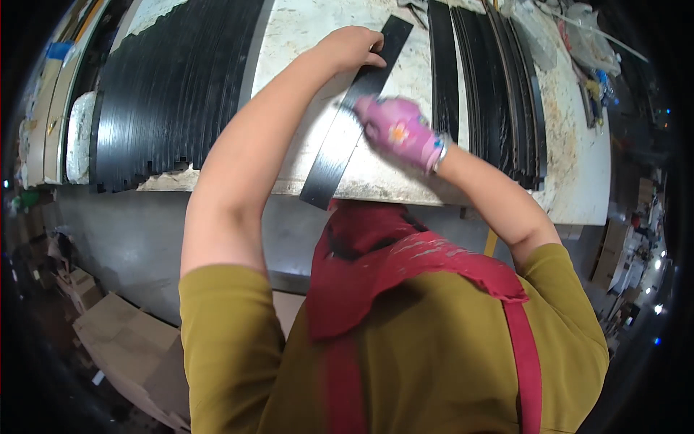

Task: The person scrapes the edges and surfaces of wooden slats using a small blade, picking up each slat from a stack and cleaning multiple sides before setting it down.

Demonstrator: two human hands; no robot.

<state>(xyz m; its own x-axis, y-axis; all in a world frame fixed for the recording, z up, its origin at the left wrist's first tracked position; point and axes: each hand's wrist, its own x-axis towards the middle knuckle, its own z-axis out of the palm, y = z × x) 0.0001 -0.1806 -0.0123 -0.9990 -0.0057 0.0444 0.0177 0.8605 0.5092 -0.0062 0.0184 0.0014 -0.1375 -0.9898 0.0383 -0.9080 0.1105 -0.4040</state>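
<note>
A long, flat black strip (347,137) lies slanted across the white worktop, its near end reaching over the front edge. My bare left hand (353,49) grips it near the far end, with thumb and fingers at its left edge. My right hand (396,129), in a pink flowered glove, is closed and pressed at the strip's middle. Something small and dark shows at its fingertips, but blur and the glove hide what it is.
Many black strips stand packed together in a stack (173,94) on the left. More black strips (499,94) lie in rows on the right. Clear plastic bags (589,40) sit at the far right of the worktop (571,173). Cardboard (126,347) rests on the floor at lower left.
</note>
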